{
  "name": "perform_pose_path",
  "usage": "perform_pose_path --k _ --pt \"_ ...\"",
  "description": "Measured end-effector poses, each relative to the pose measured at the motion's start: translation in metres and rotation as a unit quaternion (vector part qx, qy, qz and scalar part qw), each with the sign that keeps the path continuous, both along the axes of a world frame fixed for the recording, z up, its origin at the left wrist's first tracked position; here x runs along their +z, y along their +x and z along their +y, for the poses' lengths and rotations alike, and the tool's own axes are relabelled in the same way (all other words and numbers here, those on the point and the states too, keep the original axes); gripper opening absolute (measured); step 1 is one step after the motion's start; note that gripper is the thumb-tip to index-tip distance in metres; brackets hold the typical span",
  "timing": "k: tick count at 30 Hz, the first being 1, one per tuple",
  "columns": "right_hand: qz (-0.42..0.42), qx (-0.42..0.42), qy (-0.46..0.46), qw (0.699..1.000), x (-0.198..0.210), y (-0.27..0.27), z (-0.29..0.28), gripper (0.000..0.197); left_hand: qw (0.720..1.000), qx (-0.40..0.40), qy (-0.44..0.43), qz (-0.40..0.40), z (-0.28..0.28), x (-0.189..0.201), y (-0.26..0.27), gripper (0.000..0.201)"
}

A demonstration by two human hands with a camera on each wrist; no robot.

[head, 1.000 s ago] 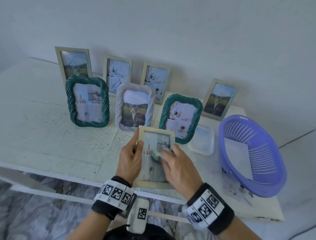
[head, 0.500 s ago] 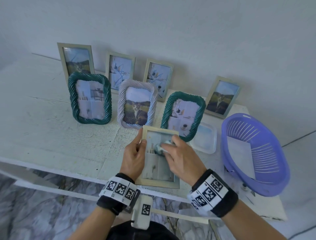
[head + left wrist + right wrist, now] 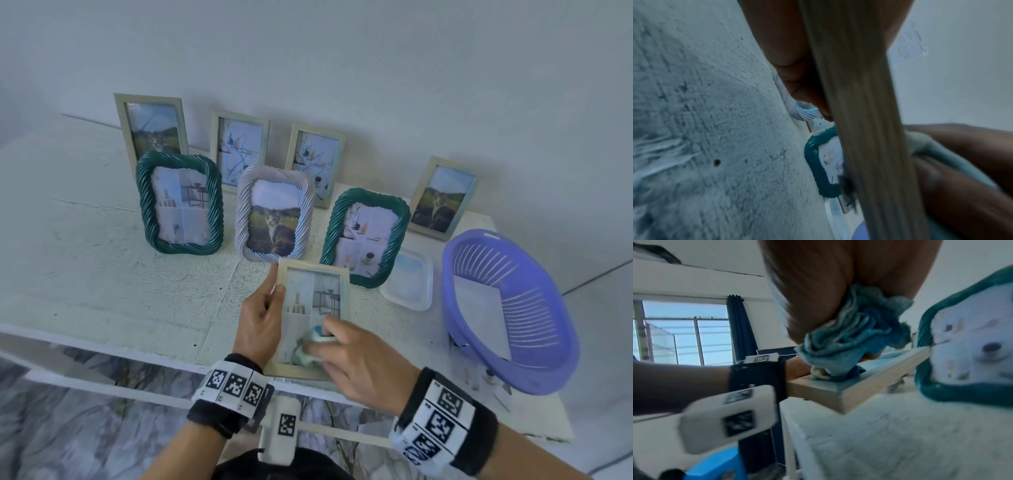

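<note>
A pale wooden picture frame (image 3: 313,274) is held tilted over the front edge of the white table (image 3: 85,281). My left hand (image 3: 262,317) grips its left side, thumb on the front rim. My right hand (image 3: 356,356) holds a bunched blue cloth (image 3: 310,346) and presses it on the lower part of the glass. In the right wrist view the cloth (image 3: 851,340) bulges out below the palm onto the frame (image 3: 849,391). In the left wrist view the frame's edge (image 3: 859,113) fills the middle, fingers (image 3: 797,78) behind it.
Several framed pictures stand at the back: two green rope frames (image 3: 180,202) (image 3: 366,236), a white rope frame (image 3: 274,212) and plain ones against the wall. A clear lid (image 3: 407,284) and a purple basket (image 3: 507,308) sit at the right.
The right hand with the cloth has slid from the upper middle of the glass down to its lower part. The left hand keeps its hold on the frame.
</note>
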State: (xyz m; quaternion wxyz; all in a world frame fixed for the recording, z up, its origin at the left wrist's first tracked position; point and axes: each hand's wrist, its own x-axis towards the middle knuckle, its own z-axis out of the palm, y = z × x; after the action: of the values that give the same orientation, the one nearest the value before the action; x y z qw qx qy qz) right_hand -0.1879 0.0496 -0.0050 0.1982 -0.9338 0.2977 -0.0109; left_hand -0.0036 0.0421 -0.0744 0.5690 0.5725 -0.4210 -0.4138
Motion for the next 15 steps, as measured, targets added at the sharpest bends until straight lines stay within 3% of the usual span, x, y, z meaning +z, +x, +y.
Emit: perform_pose_path --k 2,6,9,15 --pt "0.018 -0.023 -0.029 0.999 0.002 -0.004 -0.013 0.029 1.000 0.006 -0.006 0.003 0.003 -0.002 -0.003 0.041" --pt "0.026 -0.158 -0.127 0.979 0.005 0.005 -0.049 0.008 1.000 -0.020 -0.017 0.001 0.008 -0.003 -0.011 0.039" --pt "0.003 -0.201 -0.137 0.970 0.006 0.022 -0.050 0.003 0.999 -0.024 -0.027 -0.001 0.010 0.004 -0.015 0.041" --pt "-0.029 -0.064 -0.046 0.996 0.008 0.024 -0.022 0.019 0.998 -0.032 -0.045 -0.018 0.010 0.003 -0.008 0.044"
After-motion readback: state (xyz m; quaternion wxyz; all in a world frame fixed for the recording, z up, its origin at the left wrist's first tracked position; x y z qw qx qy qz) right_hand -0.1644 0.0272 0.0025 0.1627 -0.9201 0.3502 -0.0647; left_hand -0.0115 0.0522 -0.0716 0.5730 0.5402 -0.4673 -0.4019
